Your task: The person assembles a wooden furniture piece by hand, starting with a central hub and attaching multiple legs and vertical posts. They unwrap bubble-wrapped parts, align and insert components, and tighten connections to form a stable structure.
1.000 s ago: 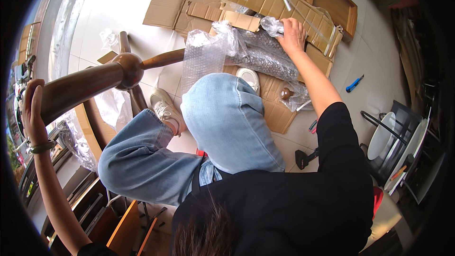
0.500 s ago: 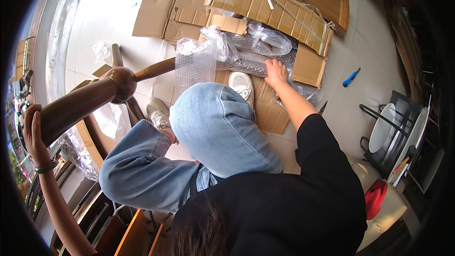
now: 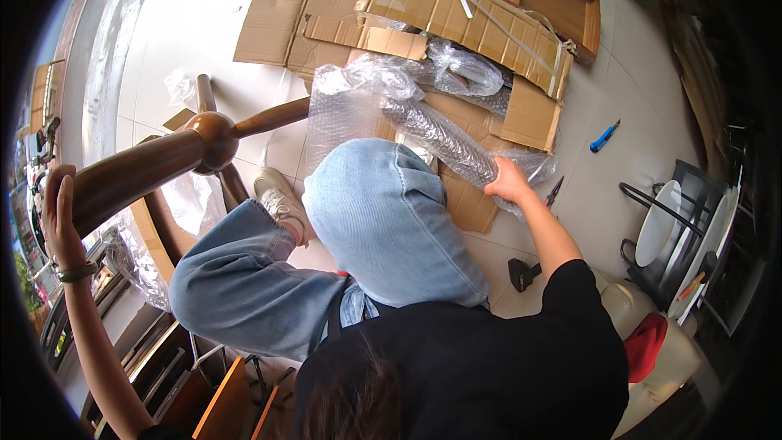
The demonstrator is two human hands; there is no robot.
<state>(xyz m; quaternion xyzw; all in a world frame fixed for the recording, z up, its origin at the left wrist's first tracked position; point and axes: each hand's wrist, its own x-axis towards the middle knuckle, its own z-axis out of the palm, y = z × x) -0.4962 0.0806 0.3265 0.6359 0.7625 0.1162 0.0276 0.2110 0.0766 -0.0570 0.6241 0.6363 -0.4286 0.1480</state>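
Note:
A thick dark-brown wooden post (image 3: 134,183) slants up from the left, joined to a round wooden ball (image 3: 213,138) with thinner legs branching from it. Wrapped around the post's lower left end is my left hand (image 3: 62,216). My right hand (image 3: 511,181) grips the near end of a long bubble-wrapped piece (image 3: 444,140), closed round it; what lies inside the wrap cannot be made out. That piece slants out of a torn cardboard box (image 3: 456,24). More bubble wrap (image 3: 346,106) drapes over the box's near left side, beside my knee.
A blue utility knife (image 3: 604,137) lies on the tiled floor at right, with a black tool (image 3: 524,275) nearer me. A wooden frame (image 3: 562,0) stands behind the box. Flattened cardboard (image 3: 273,16) spreads leftward. A black rack with white plates (image 3: 656,224) is at far right.
My right hand has drawn back toward me, swinging the near end of the bubble-wrapped piece out of the box. My left hand stays on the post.

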